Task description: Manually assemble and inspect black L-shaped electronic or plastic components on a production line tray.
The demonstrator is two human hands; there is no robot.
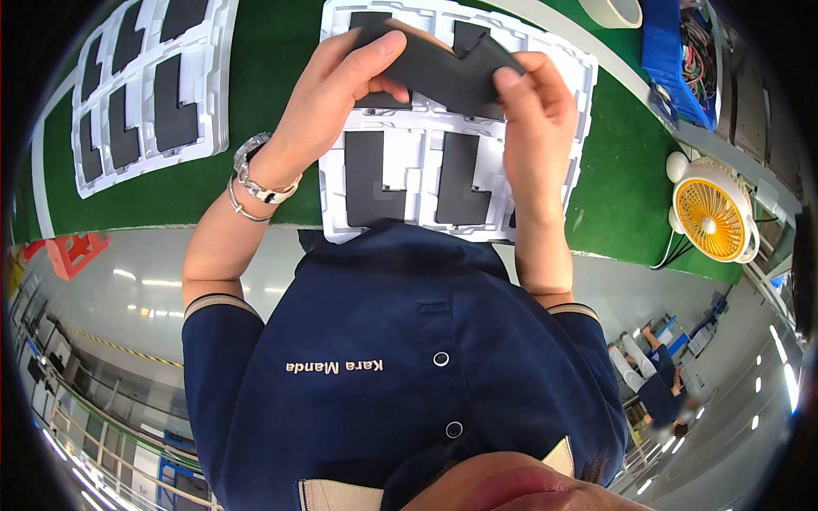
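A flat black L-shaped part (436, 71) is held up in front of me, tilted, over a white moulded tray (334, 217). My left hand (354, 72) grips its left end, thumb on top. At the other end, the thumb and fingers of my right hand (538, 94) pinch it by the edge. Below it in the tray lie similar black L-shaped parts, one at left (365, 175) and one at right (458, 175). Others in the tray's far rows are partly hidden by my hands and the held part.
On the green tabletop (277, 64), a second white tray (220, 77) at left carries several black L-shaped parts. To the right stand a white fan (711, 217) with a yellow grille and a blue bin (660, 55) of wires. Another person (658, 383) is far off behind.
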